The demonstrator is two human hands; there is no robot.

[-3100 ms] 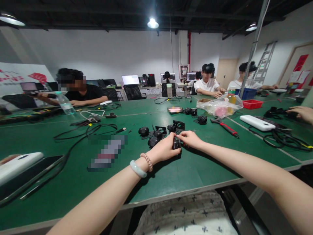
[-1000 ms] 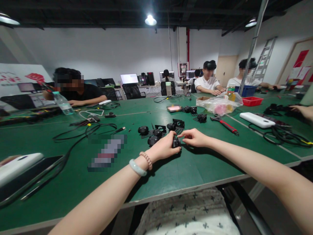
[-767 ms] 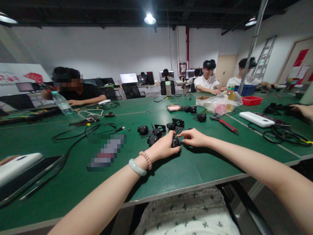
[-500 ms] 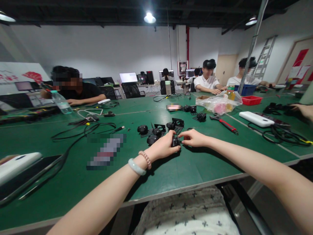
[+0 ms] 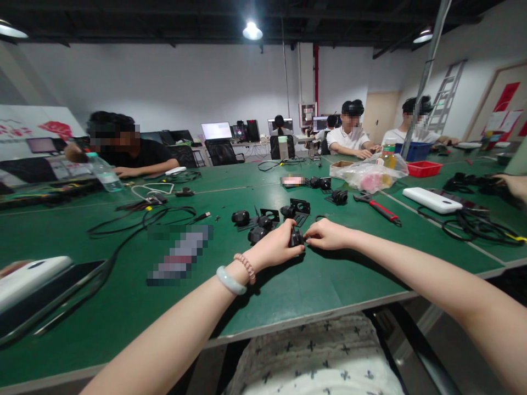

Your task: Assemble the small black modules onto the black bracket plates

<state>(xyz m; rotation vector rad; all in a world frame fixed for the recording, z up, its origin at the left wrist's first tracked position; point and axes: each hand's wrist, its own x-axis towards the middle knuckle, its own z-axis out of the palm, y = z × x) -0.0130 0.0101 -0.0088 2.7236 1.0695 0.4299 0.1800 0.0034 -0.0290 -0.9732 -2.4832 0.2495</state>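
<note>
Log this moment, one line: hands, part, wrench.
left hand: holding black part | right hand: beside it, contact unclear | wrench: on table

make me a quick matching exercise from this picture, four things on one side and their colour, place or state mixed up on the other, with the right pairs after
Things:
1. left hand
2. wrench
3. tray
4. bangle

Descriptions:
A. plain red, near a blue bin
B. pale, next to a beaded bracelet
C. holding a small black part
D. red-and-black handle, lying on the green table

Right pairs: 1-C, 2-D, 3-A, 4-B
</note>
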